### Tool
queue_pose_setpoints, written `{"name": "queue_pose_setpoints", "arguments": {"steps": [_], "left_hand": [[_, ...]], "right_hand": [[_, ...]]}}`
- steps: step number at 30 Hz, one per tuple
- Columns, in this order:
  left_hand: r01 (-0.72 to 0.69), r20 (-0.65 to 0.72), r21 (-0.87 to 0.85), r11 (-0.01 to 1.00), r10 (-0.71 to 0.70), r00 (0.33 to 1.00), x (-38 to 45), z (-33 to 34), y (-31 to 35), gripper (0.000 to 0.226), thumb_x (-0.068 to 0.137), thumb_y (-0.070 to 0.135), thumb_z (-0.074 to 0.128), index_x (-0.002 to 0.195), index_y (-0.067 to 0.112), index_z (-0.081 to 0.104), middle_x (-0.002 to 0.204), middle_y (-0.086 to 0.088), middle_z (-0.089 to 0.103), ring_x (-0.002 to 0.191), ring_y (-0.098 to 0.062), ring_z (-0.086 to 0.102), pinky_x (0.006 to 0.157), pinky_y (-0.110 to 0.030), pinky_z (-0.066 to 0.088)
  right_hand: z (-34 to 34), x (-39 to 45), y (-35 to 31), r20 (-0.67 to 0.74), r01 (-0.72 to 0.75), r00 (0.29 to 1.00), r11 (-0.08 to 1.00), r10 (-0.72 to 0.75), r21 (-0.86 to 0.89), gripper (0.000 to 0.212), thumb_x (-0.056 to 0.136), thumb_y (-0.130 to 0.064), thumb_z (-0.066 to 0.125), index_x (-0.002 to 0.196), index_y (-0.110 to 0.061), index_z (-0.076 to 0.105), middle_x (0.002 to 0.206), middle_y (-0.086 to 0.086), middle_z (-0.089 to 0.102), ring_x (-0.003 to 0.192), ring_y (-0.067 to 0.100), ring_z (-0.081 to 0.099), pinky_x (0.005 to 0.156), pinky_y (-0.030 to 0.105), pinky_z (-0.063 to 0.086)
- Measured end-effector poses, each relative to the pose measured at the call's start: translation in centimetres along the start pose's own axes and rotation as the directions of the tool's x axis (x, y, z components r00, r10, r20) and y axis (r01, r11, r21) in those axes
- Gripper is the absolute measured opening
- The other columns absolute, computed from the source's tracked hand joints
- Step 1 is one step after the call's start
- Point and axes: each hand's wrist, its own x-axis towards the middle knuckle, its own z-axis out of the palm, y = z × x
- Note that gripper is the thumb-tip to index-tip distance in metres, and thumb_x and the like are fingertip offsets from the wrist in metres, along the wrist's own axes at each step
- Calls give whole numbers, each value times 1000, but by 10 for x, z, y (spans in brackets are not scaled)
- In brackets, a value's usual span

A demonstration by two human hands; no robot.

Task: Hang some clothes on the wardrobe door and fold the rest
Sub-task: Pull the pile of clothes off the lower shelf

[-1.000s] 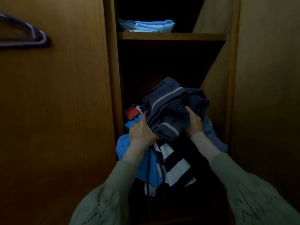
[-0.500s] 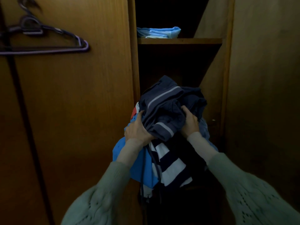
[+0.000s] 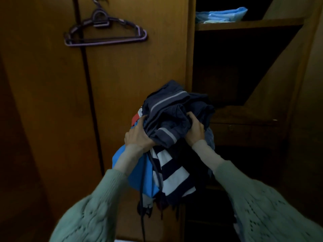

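Left hand: the left hand (image 3: 138,135) is gripping the bundle of clothes (image 3: 174,130) from its 9 o'clock side, fingers curled into the fabric and thumb lying along the dark top layer.
Right hand: the right hand (image 3: 195,127) is clutching the same bundle from its 3 o'clock side, fingers digging into a fold of the navy garment (image 3: 167,109).
Bundle of clothes: it is sitting between the two hands, raised in front of the wardrobe; the navy garment with pale grey stripes is lying on top, reaching toward 12 o'clock from the hands.
Lower layers: a bright blue garment (image 3: 139,177) is hanging down at 6 o'clock from the left hand, and a navy-and-white striped garment (image 3: 173,173) is hanging just beside it, below the right wrist; a dark cord (image 3: 142,206) is dangling from the bundle.
Wardrobe door: the wardrobe door (image 3: 122,70) is standing at 10 o'clock from the bundle, with bare purple hangers (image 3: 104,32) hanging on it, well apart from the hands.
Shelf: a shelf (image 3: 248,25) at 1 o'clock is carrying folded light blue cloth (image 3: 222,14).
Sleeves: both arms are wearing green knit sleeves (image 3: 272,212).
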Motion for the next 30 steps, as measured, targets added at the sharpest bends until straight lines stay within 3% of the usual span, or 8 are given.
{"name": "queue_pose_setpoints", "arguments": {"steps": [3, 8, 15, 22, 26, 30], "left_hand": [[57, -16, 26, 998, -56, 998, -9, -17, -26, 90, 64, 53, 66, 141, 35, 24, 123, -8, 60, 109, -38, 55, 89, -39, 41], [147, -37, 48, 988, -146, 989, -25, -24, -66, 98, 51, 62, 53, 141, 36, 24, 120, -8, 62, 108, -38, 56, 90, -40, 40], [216, -62, 88, 972, -211, 976, -30, 7, -123, 88, 69, 47, 71, 142, 33, 25, 116, -8, 62, 105, -36, 57, 88, -40, 41], [263, -71, 99, 960, -257, 964, -58, 84, -211, 89, 65, 52, 64, 143, 32, 26, 114, -9, 63, 104, -36, 59, 80, -36, 39], [318, -58, 97, 943, -313, 948, -90, 148, -269, 93, 56, 52, 49, 143, 33, 25, 119, -11, 62, 107, -36, 57, 82, -36, 39], [354, -53, 62, 933, -351, 935, -126, 219, -330, 91, 56, 51, 49, 143, 33, 26, 117, -11, 63, 106, -37, 57, 82, -36, 38]], "right_hand": [[31, -7, -10, 43, -1, 999, 998, -2, 60, 21, 84, 1, 57, 96, -14, 51, 97, 8, 61, 95, 25, 57, 80, 32, 46], [79, -19, -11, 121, -26, 993, 988, 7, 155, 24, 86, 9, 51, 105, -4, 55, 102, 3, 57, 103, 26, 56, 82, 25, 41], [136, -36, 21, 211, -169, 967, 980, 143, 107, 40, 89, 5, 49, 128, -5, 51, 119, 18, 59, 110, 33, 54, 80, 22, 32], [219, -82, 101, 267, -194, 952, 969, 148, 155, 37, 86, 4, 54, 122, -6, 55, 113, 17, 62, 97, 27, 56, 78, 22, 36], [268, -129, 163, 294, -218, 947, 929, 128, 298, 29, 82, 13, 49, 96, -12, 52, 96, 8, 59, 90, 23, 55, 78, 36, 46], [316, -178, 232, 311, -194, 946, 926, 89, 323, 34, 76, 18, 49, 92, -12, 50, 96, 5, 60, 89, 18, 55, 78, 31, 46]]}}
